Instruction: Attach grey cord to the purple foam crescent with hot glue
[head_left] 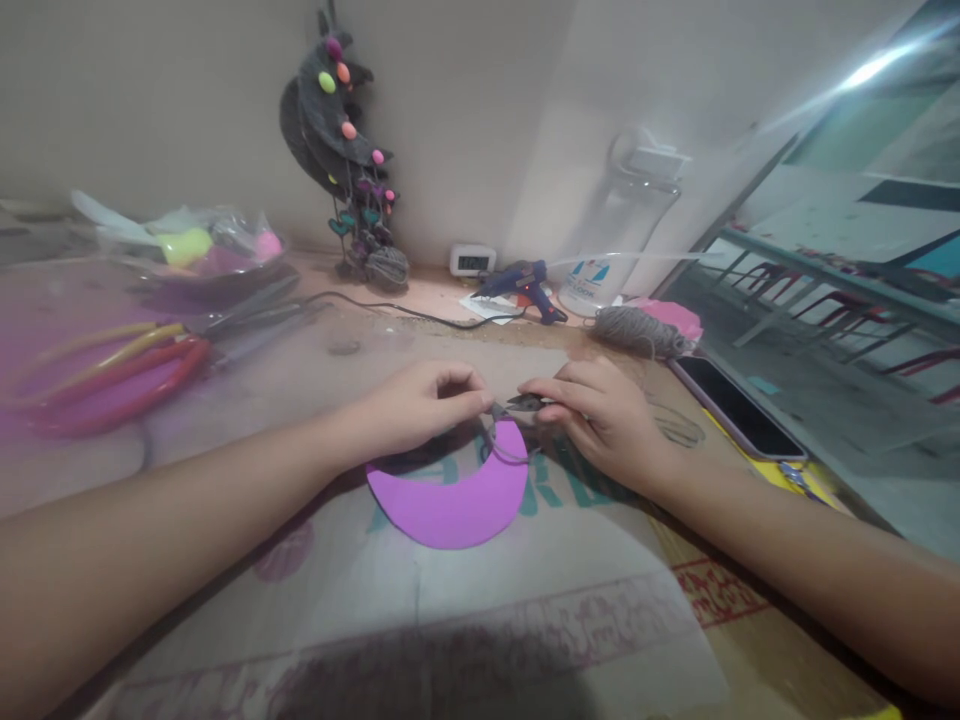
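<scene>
Left hand (pixel 401 412): thumb and forefinger pressed together at the upper tip of the right horn of the purple crescent (pixel 457 512), pinching gray yarn (pixel 511 459); the exact grip is hidden by the fingertips, remaining fingers curled out of sight. Right hand (pixel 604 415): fingers and thumb pinching a small dark tool (pixel 527 402), tip toward the left hand. Handles mostly covered by the fingers, so can't tell if snips or pliers, nor whether the blades touch the yarn. Crescent lies in front of the hands, horns pointing up, left horn just below the left wrist; the yarn loops at the right horn, path around the back not visible. Under it, a printed sheet (pixel 480 600), teal characters partly covered by crescent and hands, dark shadow over the near edge. Right side: phone (pixel 739 408), screen dark; gray yarn ball (pixel 637 330) against a pink bundle, contents unclear. Behind: blue glue gun (pixel 529 285), white clock (pixel 472 262) with unreadable digits, clear jug (pixel 615 235) washed out by glare. Back left: hanging crescent ornament (pixel 319 125), top cut off by frame; red-and-yellow-handled scissors (pixel 191 362), smeared; plastic-wrapped tray (pixel 240 275), contents blurry. Both forearms run out of frame.
</scene>
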